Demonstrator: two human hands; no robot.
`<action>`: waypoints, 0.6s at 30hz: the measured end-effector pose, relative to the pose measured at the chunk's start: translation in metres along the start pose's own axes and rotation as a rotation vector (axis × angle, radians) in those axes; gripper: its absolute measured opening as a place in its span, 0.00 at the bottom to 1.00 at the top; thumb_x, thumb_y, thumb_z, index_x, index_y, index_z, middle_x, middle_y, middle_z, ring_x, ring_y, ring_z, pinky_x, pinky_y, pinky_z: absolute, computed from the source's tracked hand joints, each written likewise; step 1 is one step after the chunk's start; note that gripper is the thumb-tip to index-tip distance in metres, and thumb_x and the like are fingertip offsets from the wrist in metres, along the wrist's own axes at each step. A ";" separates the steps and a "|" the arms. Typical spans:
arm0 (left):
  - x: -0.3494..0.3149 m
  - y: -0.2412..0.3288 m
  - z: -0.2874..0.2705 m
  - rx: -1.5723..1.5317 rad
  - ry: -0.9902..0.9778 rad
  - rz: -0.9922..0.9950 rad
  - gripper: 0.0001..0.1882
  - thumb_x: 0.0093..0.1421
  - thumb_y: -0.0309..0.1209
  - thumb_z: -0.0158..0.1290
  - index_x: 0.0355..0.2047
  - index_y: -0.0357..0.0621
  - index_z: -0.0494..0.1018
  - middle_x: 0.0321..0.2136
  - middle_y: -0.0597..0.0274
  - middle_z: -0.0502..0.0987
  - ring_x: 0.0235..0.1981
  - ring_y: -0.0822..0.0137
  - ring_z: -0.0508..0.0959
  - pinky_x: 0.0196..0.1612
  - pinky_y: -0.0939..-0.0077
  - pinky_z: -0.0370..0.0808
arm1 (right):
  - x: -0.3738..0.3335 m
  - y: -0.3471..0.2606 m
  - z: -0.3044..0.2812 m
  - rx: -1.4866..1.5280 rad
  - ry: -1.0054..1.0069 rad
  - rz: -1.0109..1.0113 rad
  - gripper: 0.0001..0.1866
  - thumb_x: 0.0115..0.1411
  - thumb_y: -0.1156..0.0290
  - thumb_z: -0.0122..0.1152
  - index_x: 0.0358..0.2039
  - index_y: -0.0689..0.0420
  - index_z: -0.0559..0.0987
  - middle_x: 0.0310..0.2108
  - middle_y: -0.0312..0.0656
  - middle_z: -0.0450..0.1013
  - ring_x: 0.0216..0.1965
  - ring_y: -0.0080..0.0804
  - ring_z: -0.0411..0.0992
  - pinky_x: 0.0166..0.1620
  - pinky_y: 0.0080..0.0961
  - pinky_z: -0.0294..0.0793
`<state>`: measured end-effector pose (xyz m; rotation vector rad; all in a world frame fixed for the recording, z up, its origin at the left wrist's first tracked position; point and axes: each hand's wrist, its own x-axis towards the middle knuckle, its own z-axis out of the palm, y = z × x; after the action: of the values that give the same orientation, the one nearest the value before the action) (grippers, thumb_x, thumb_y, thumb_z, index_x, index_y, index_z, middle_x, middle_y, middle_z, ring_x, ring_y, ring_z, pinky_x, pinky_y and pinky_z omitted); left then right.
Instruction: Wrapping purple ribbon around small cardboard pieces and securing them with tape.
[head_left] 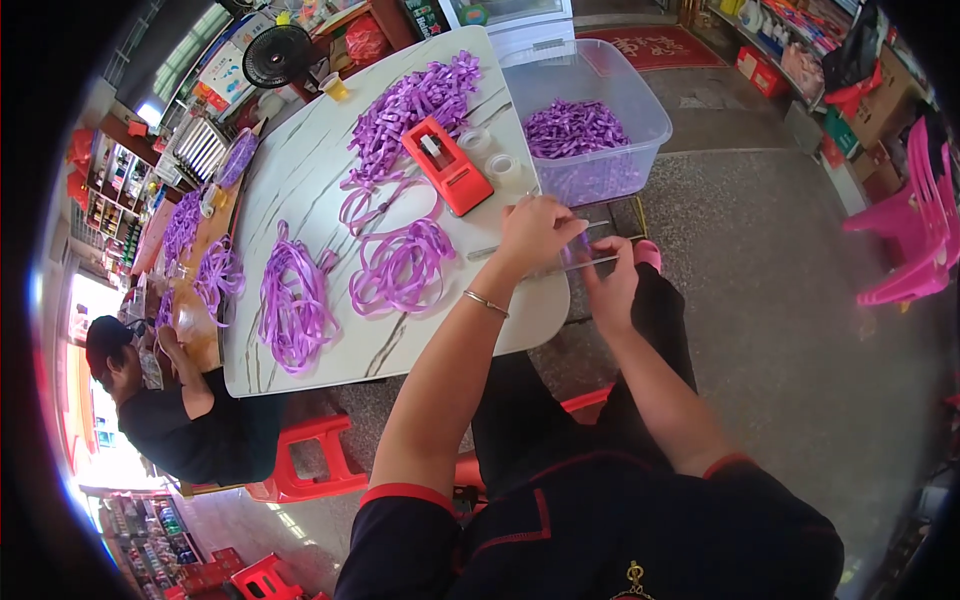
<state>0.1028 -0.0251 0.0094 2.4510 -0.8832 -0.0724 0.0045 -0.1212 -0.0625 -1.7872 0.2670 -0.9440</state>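
My left hand (535, 230) is at the right edge of the white marbled table (300, 180), with a thin bracelet on its wrist. Its fingers pinch a short piece of purple ribbon (581, 244) against a clear flat ruler-like strip (560, 267). My right hand (612, 290) grips that strip from below, just off the table edge above my lap. A red tape dispenser (448, 165) lies a little beyond my left hand, with two tape rolls (490, 156) beside it. Loops of purple ribbon (400, 268) lie to the left of my left hand.
A clear plastic bin (640, 95) holding purple ribbon pieces stands past the table's right end. More ribbon bundles (292, 305) and a heap (415, 100) cover the table. Another person (150, 400) sits at the left. Red stools (300, 460) are below; pink chairs (910, 230) at the right.
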 end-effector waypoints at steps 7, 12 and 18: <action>-0.001 0.000 0.001 -0.009 0.047 0.034 0.13 0.48 0.42 0.55 0.22 0.46 0.77 0.20 0.66 0.72 0.27 0.64 0.73 0.34 0.64 0.59 | -0.003 0.006 0.011 0.085 0.076 0.111 0.09 0.47 0.79 0.62 0.28 0.59 0.71 0.24 0.34 0.67 0.23 0.17 0.63 0.24 0.15 0.63; -0.002 -0.002 0.001 0.007 0.045 0.045 0.12 0.49 0.42 0.55 0.21 0.46 0.77 0.21 0.66 0.72 0.28 0.63 0.73 0.34 0.64 0.59 | -0.003 0.010 0.012 0.147 0.106 0.106 0.07 0.47 0.80 0.62 0.27 0.59 0.74 0.25 0.36 0.67 0.24 0.21 0.65 0.27 0.17 0.64; -0.002 -0.001 0.001 0.004 0.048 0.047 0.12 0.49 0.42 0.55 0.21 0.47 0.76 0.21 0.66 0.72 0.28 0.63 0.73 0.35 0.63 0.59 | -0.004 0.009 0.009 0.150 0.103 0.042 0.05 0.48 0.80 0.61 0.27 0.59 0.76 0.26 0.36 0.68 0.26 0.24 0.67 0.28 0.18 0.65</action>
<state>0.1016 -0.0235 0.0081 2.4239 -0.9200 0.0042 0.0107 -0.1169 -0.0733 -1.5933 0.2899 -1.0012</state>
